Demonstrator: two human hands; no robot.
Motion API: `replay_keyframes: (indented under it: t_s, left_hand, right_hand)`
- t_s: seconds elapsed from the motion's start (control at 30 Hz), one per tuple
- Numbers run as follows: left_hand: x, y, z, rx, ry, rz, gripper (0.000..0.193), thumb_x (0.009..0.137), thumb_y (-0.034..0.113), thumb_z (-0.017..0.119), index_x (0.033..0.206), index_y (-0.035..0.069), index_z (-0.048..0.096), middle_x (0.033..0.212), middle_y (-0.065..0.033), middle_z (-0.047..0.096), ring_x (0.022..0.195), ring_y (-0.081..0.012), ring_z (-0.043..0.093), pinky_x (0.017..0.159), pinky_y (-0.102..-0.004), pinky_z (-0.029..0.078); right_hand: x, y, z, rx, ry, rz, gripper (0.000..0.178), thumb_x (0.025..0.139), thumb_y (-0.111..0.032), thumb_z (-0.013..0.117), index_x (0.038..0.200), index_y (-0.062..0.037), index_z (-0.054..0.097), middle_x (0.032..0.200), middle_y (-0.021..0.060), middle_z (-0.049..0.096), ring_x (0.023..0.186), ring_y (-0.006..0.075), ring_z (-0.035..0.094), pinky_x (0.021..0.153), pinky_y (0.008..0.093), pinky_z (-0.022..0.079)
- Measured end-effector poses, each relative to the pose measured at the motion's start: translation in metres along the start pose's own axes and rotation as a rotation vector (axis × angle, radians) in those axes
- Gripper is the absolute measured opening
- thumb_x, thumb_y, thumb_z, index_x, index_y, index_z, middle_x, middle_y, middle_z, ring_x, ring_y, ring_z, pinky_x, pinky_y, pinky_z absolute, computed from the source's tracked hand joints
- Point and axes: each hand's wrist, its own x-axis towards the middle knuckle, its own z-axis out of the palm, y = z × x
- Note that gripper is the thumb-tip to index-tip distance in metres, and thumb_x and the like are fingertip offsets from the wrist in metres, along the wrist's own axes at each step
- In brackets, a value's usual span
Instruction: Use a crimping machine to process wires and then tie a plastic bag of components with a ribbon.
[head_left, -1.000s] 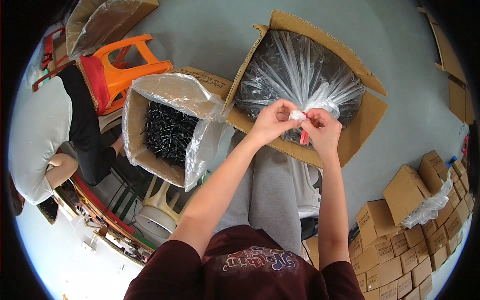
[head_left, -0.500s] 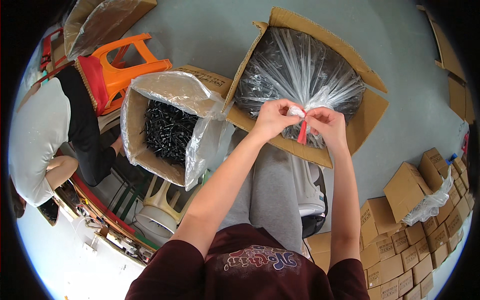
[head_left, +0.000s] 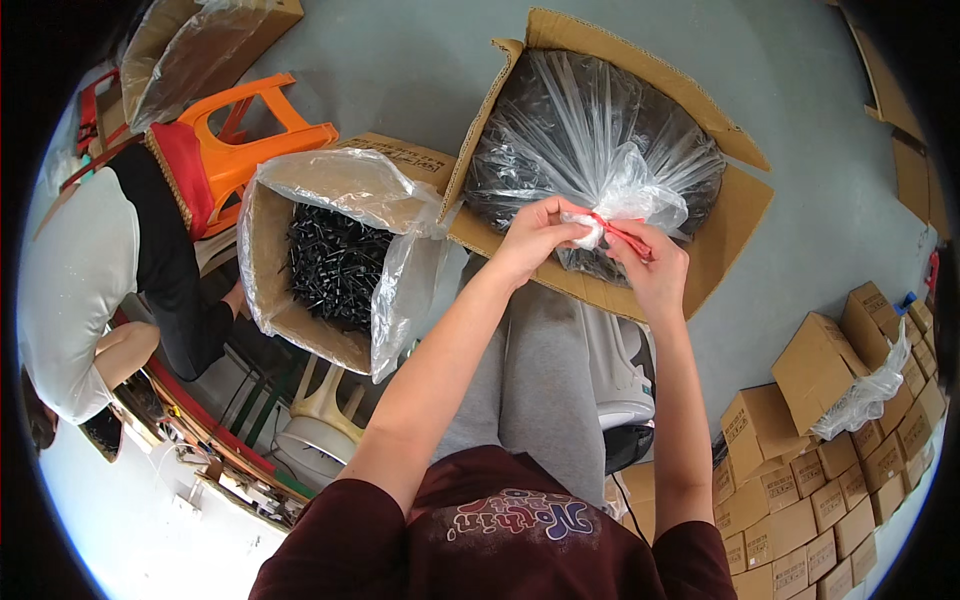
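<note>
The clear bag [head_left: 560, 130] sits at one o'clock from the middle of the view, inside an open carton [head_left: 735, 235], its pleats converging on a gathered bunch wrapped by a red tie [head_left: 622, 236]. Dark contents show through the plastic.

Coloured lettering crosses the dark red shirt [head_left: 420, 545] at six o'clock. Dark printing marks the stacked cartons [head_left: 790, 520] at four o'clock, and more marks a flap of the lined carton [head_left: 268, 215] between nine and ten, which holds black parts [head_left: 335, 265].

The floor [head_left: 780, 110] is grey; an orange stool [head_left: 260, 140] stands at ten, and a co-worker [head_left: 80, 290] bends at nine.

Both forearms reach up from six o'clock, converging. The left hand [head_left: 540, 240] pinches the bunched plastic beside the tie; the right hand [head_left: 655, 268] pinches the tie's ends.
</note>
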Motion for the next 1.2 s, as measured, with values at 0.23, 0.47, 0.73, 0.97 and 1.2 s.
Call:
replay_keyframes:
  t_s: [0.23,0.47,0.73,0.97,1.2]
  left_hand:
    - [0.000,0.002,0.001,0.077,-0.011,0.042,0.019,0.084,0.001,0.064,0.103,0.003,0.060,0.096,-0.0050,0.066,0.085,-0.0098,0.062,0.072,-0.0228,0.050]
    - [-0.001,-0.003,0.002,0.065,0.014,0.033,0.019,0.085,0.001,0.062,0.104,0.002,0.059,0.097,-0.0049,0.066,0.085,-0.0094,0.062,0.073,-0.0232,0.050]
    - [-0.004,0.001,0.007,0.128,0.030,0.074,0.020,0.084,-0.003,0.061,0.104,0.000,0.059,0.100,-0.0086,0.066,0.090,-0.0121,0.063,0.080,-0.0262,0.051]
    - [-0.005,-0.001,0.009,0.170,0.059,0.124,0.018,0.084,-0.005,0.061,0.101,-0.001,0.059,0.099,-0.0095,0.066,0.088,-0.0128,0.064,0.080,-0.0262,0.052]
    - [-0.002,0.001,0.020,0.255,0.141,0.116,0.018,0.082,-0.006,0.060,0.100,-0.001,0.059,0.098,-0.0088,0.066,0.088,-0.0124,0.063,0.082,-0.0259,0.050]
  right_hand:
    - [-0.009,-0.011,-0.006,-0.206,0.053,-0.185,0.014,0.078,0.000,0.069,0.092,-0.0022,0.069,0.082,0.0073,0.067,0.068,0.0138,0.063,0.057,0.0249,0.049]
    - [-0.012,-0.012,0.002,-0.226,0.072,-0.268,0.012,0.078,-0.001,0.070,0.090,-0.0016,0.067,0.081,0.0073,0.065,0.065,0.0139,0.061,0.054,0.0248,0.047]
    - [-0.010,-0.012,0.005,-0.284,0.078,-0.141,0.012,0.079,-0.005,0.071,0.086,-0.0012,0.062,0.074,0.0086,0.061,0.059,0.0149,0.059,0.053,0.0271,0.046]
    - [-0.005,-0.007,0.001,-0.366,-0.150,0.052,0.017,0.089,-0.016,0.062,0.081,-0.0020,0.059,0.063,0.0054,0.057,0.054,0.0124,0.053,0.050,0.0290,0.039]
    - [-0.003,0.001,-0.001,0.317,-0.251,0.374,0.025,0.094,-0.017,0.056,0.072,-0.0047,0.052,0.061,-0.0075,0.043,0.056,0.0015,0.037,0.050,0.0216,0.030]
